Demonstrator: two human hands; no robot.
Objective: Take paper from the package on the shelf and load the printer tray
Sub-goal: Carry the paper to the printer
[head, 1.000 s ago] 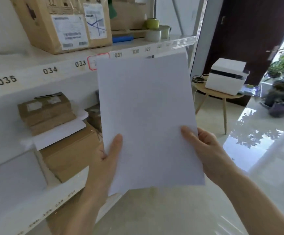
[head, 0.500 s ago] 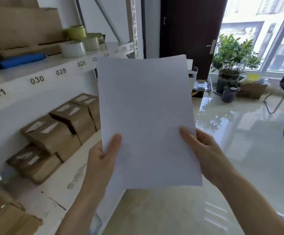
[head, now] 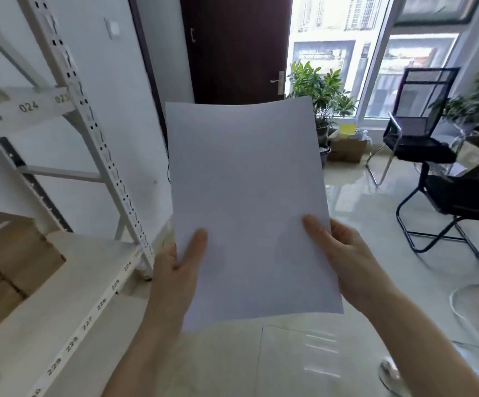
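centrally, a sheaf of white paper [head: 247, 207] is held upright before the camera, its near face blank and its top edge bowed slightly. left hand [head: 181, 270] clamps the lower left edge, thumb laid flat on the front face and the remaining fingers hidden behind; right hand [head: 344, 259] clamps the lower right edge in the same manner. the two hands stand apart, one at each long side, a hold that probably keeps the sheets squared and stops them fanning or sagging in transit. whether one sheet or several is held cannot be told. at left stands the white shelf [head: 69, 285] with numbered labels and brown cardboard boxes [head: 6, 253]; the paper package is not visible. behind the paper lies a dark door [head: 232, 50]; at right, potted plants [head: 318, 90] by the window and black chairs [head: 444, 179] on a glossy tiled floor [head: 304, 353]. no printer or tray appears here, possibly hidden behind the sheets. judged stage: paper taken, carriage toward the printer under way, loading not yet begun.
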